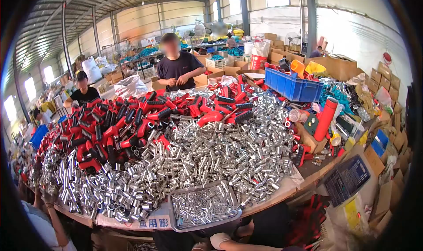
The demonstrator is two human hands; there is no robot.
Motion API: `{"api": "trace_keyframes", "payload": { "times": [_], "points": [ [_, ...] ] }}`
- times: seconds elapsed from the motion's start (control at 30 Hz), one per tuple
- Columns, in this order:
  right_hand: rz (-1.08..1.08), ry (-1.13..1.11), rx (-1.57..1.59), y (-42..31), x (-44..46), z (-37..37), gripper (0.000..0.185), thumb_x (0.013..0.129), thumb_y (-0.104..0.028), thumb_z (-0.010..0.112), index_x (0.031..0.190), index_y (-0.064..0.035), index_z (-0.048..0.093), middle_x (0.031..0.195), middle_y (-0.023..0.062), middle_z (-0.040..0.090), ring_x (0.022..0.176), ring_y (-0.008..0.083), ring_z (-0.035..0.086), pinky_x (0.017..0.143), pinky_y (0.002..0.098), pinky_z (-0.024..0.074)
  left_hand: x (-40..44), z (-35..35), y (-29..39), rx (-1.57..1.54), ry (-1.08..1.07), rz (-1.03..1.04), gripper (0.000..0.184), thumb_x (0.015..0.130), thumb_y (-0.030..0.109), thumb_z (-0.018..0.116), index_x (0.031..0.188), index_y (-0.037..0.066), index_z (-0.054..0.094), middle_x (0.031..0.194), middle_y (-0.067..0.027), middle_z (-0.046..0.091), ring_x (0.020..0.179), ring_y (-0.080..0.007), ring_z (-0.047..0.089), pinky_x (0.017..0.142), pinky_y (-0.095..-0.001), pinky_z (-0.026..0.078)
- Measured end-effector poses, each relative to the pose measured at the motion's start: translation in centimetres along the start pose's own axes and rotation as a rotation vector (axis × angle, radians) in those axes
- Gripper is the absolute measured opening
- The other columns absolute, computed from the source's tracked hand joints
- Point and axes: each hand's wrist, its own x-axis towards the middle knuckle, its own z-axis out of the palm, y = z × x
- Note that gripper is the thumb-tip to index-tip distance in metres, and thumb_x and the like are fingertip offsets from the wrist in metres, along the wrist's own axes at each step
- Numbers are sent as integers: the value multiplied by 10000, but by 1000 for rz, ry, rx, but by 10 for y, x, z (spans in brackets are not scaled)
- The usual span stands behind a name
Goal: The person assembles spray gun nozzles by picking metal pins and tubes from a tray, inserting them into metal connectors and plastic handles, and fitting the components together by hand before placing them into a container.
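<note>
At the bottom edge, below the table's front, my right hand reaches in from the right, looking pale, perhaps gloved. My left hand shows only as a small patch beside it, cut off by the frame. The fingers of both are too hidden to make out, and so is anything in them. Just above them, a grey plastic tray full of small metal pins or bits sits at the table's front edge. Behind it spreads a large heap of shiny metal sockets and fittings.
Red-and-black tool handles pile up at the back left. A blue crate, a red tube and cardboard boxes stand at the right. One person stands across the table; another is farther left. Someone's arm shows at lower left.
</note>
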Motion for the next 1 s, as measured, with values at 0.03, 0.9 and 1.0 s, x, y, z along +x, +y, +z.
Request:
{"api": "trace_keyframes", "payload": {
  "times": [0.03, 0.9, 1.0],
  "points": [
    [-1, 5, 11, 1, 0, -6, 274, 804, -206, 568, 880, -32, 765, 927, 181, 734, 847, 348, 714, 717, 484, 559, -12, -12, 5, 11, -3, -5, 800, 806, 572, 675, 1432, 114, 478, 1499, -112, 456, 1352, -280, 462, 1089, -410, 405],
    [-3, -243, 531, 63, 11, -11, 712, 860, -679, 526, 1224, -82, 663, 1261, 202, 639, 1178, 382, 597, 992, 451, 470, -64, -78, 35, -615, 90, -5, 876, 709, 678, 706, 1378, 136, 544, 1371, -144, 578, 1261, -326, 537, 1063, -420, 425],
    [225, 81, 804, 94, -24, -45, 672, 880, -651, 522, 1230, -93, 656, 1235, 216, 647, 1151, 388, 610, 982, 448, 472, -99, -146, 104, -147, 167, 287, 829, 738, 618, 694, 1392, 136, 526, 1354, -175, 576, 1263, -331, 514, 1104, -442, 356]
  ]
}}
